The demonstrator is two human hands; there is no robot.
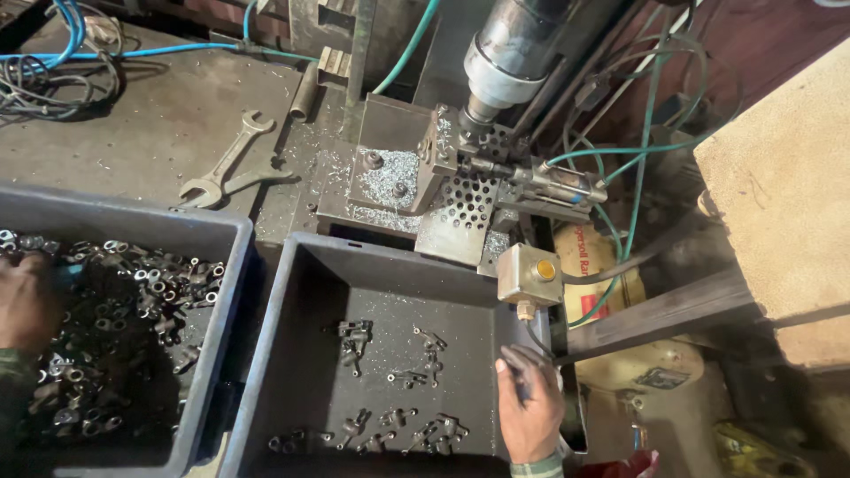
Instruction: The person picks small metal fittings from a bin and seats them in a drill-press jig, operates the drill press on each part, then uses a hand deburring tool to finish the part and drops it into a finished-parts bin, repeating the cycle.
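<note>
A grey metal table (pixel 150 124) carries everything here, dusted with bright swarf, and at its back stands a drilling machine whose silver spindle (pixel 509 49) comes down onto a clamping fixture (pixel 416 173) with a perforated steel plate (pixel 465 208) beside it. Green and blue hoses (pixel 637 150) loop around the machine. In front sit two dark plastic bins side by side: the left bin (pixel 226 239) is heaped with small metal fittings (pixel 124 310), while the middle bin (pixel 305 354) holds only a scattering of drilled fittings (pixel 403 381) across its floor. The left hand (pixel 27 301) is down among the heap at the left bin's far edge, fingers curled into the parts; whether it grips one I cannot tell. The right hand (pixel 529 403) rests on the middle bin's right wall, fingers loosely bent and holding nothing that I can see. Just above that hand hangs a small control box with a yellow button (pixel 531 274). An open-ended spanner (pixel 230 164) lies flat on the table left of the fixture.
</note>
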